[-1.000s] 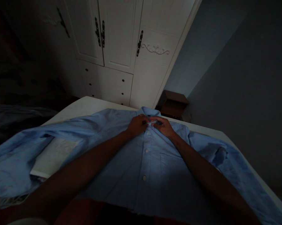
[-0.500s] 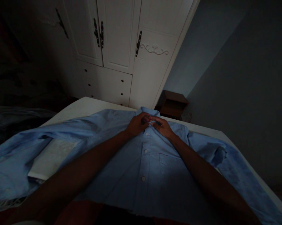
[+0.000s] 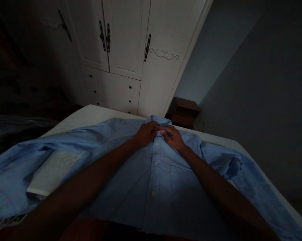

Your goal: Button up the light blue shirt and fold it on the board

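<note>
A light blue button-up shirt [image 3: 131, 180] lies front side up with its sleeves spread to both sides. Just below its collar [image 3: 159, 119], my left hand [image 3: 146, 133] grips the front edge with bent fingers. Close beside it, my right hand [image 3: 172, 136] pinches the cloth at the same spot, thumb and fingers drawn together. The fingertips nearly meet over the top of the placket; any button between them is too dark to make out. Several white buttons run down the placket below, and a chest pocket [image 3: 181, 180] sits to the right.
Under the shirt is a white table [image 3: 90, 113]. A white wardrobe [image 3: 126, 43] with dark handles stands behind it. Beyond the table's far edge is a brown wooden cabinet [image 3: 186, 104], near a grey-blue wall [image 3: 253, 83]. Dark cloth [image 3: 17, 129] lies at the left.
Both hands stay at the collar, with only small shifts of the fingers; the left hand's fingers now curl further over the cloth. The view has moved slightly.
</note>
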### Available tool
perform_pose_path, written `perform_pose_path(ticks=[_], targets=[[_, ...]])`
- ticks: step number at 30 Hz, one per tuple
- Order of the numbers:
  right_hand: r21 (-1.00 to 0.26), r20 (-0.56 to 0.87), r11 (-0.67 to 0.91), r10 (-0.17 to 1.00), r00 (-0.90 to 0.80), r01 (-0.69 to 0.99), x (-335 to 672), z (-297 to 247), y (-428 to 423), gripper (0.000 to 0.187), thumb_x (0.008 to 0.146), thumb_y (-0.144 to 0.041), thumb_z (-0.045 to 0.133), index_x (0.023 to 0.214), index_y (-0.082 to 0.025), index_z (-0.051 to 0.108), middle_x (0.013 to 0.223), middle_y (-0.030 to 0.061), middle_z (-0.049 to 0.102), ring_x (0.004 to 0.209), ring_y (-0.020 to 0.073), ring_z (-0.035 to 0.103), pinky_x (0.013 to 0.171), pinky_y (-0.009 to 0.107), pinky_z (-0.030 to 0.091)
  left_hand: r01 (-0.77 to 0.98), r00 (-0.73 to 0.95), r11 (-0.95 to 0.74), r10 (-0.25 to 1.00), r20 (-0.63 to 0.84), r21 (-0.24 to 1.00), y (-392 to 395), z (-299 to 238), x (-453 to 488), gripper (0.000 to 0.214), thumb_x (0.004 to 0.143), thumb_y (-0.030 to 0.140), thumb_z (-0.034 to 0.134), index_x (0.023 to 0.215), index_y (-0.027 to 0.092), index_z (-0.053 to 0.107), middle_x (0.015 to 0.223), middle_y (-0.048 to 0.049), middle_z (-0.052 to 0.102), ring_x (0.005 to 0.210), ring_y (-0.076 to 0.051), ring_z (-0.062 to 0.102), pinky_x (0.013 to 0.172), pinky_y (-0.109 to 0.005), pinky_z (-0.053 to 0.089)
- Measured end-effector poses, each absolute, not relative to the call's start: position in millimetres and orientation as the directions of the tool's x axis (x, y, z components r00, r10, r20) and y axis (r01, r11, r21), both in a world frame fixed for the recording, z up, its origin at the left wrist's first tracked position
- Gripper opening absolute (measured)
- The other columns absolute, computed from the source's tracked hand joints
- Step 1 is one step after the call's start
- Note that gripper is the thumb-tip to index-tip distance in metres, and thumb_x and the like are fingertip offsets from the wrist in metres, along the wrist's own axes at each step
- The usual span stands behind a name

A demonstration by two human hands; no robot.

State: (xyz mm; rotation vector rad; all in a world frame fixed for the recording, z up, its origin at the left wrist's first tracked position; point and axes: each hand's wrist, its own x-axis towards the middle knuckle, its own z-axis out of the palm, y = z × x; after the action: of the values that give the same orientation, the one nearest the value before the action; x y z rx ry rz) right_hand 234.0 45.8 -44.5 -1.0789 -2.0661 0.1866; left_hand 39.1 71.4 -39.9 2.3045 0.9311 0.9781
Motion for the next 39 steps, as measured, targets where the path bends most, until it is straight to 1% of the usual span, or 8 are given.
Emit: perform_pose_path(ticks=[3, 6, 11, 22, 27, 30, 33, 39], targets=[[-0.302, 0.62, 0.668, 0.68, -0.392, 0.68, 230, -42, 41, 0.025, 0.094, -0.038, 0.054, 0.112, -0.027, 0.067, 0.11, 0.0071, 0.069, 0.104, 0.0241, 0.06, 0.096, 0.043, 0.04, 0.357, 0.443, -0.61, 0.777, 0.446, 0.708, 73, -38, 37, 0.032, 0.082, 0.016, 0.059, 0.113, 0.018, 0.052, 0.097, -0.0048, 0.075, 0.096, -0.019, 0.07, 0.093, -0.034, 0.05], [-0.202, 0.684, 0.658, 0.625, -0.376, 0.726, 227, -40, 39, 0.021, 0.093, -0.039, 0.057, 0.104, -0.025, 0.068, 0.12, 0.0088, 0.062, 0.115, 0.026, 0.053, 0.098, 0.045, 0.036, 0.359, 0.419, -0.598, 0.79, 0.448, 0.717, 75, -39, 37, 0.033, 0.079, 0.015, 0.062, 0.111, 0.017, 0.052, 0.087, -0.0026, 0.074, 0.087, -0.018, 0.07, 0.088, -0.033, 0.051], [-0.092, 0.66, 0.664, 0.599, -0.454, 0.742, 227, -39, 37, 0.019, 0.093, -0.034, 0.057, 0.086, -0.024, 0.071, 0.111, 0.0068, 0.064, 0.107, 0.0244, 0.054, 0.092, 0.042, 0.036, 0.299, 0.387, -0.543, 0.821, 0.42, 0.785, 79, -45, 39, 0.033, 0.078, 0.013, 0.061, 0.11, 0.017, 0.051, 0.087, -0.0013, 0.072, 0.083, -0.015, 0.069, 0.082, -0.029, 0.053], [-0.04, 0.65, 0.549, 0.649, -0.395, 0.835, 224, -32, 30, 0.017, 0.091, -0.035, 0.062, 0.089, -0.025, 0.075, 0.104, 0.0063, 0.066, 0.101, 0.0236, 0.054, 0.09, 0.041, 0.032, 0.047, 0.348, -0.349, 0.884, 0.313, 0.936, 90, -54, 42, 0.024, 0.075, 0.011, 0.063, 0.094, 0.017, 0.05, 0.076, 0.0025, 0.063, 0.072, -0.01, 0.063, 0.071, -0.024, 0.051], [-0.183, 0.518, 0.451, 0.799, -0.304, 0.874, 218, -28, 30, 0.015, 0.089, -0.031, 0.065, 0.084, -0.022, 0.076, 0.08, 0.0058, 0.064, 0.086, 0.022, 0.055, 0.08, 0.036, 0.037, 0.034, 0.333, -0.339, 0.891, 0.309, 0.94, 87, -53, 43, 0.022, 0.073, 0.013, 0.064, 0.09, 0.018, 0.052, 0.071, 0.0035, 0.062, 0.07, -0.011, 0.062, 0.07, -0.024, 0.049], [-0.439, 0.391, 0.4, 0.891, -0.231, 0.805, 214, -26, 33, 0.014, 0.086, -0.028, 0.065, 0.082, -0.019, 0.074, 0.076, 0.0038, 0.067, 0.073, 0.0175, 0.058, 0.072, 0.03, 0.042, 0.11, 0.305, -0.358, 0.9, 0.311, 0.927, 82, -51, 44, 0.023, 0.072, 0.014, 0.063, 0.092, 0.019, 0.053, 0.071, 0.0035, 0.063, 0.069, -0.012, 0.062, 0.068, -0.025, 0.049], [-0.665, 0.201, 0.222, 0.973, -0.116, 0.713, 212, -24, 37, 0.021, 0.079, -0.037, 0.068, 0.073, -0.018, 0.072, 0.068, 0.0013, 0.067, 0.063, 0.0153, 0.058, 0.06, 0.026, 0.041, 0.149, 0.284, -0.385, 0.899, 0.334, 0.911, 77, -47, 44, 0.022, 0.073, 0.013, 0.061, 0.093, 0.02, 0.053, 0.074, 0.0029, 0.066, 0.072, -0.013, 0.064, 0.07, -0.026, 0.05], [-0.813, -0.085, -0.011, 0.991, -0.1, 0.583, 216, -11, 43, 0.031, 0.07, -0.045, 0.069, 0.062, -0.016, 0.07, 0.053, -0.0006, 0.06, 0.05, 0.0109, 0.048, 0.051, 0.024, 0.034, 0.107, 0.295, -0.397, 0.888, 0.353, 0.911, 73, -43, 47, 0.021, 0.074, 0.011, 0.059, 0.091, 0.02, 0.05, 0.075, 0.0019, 0.067, 0.075, -0.013, 0.066, 0.073, -0.026, 0.051]])
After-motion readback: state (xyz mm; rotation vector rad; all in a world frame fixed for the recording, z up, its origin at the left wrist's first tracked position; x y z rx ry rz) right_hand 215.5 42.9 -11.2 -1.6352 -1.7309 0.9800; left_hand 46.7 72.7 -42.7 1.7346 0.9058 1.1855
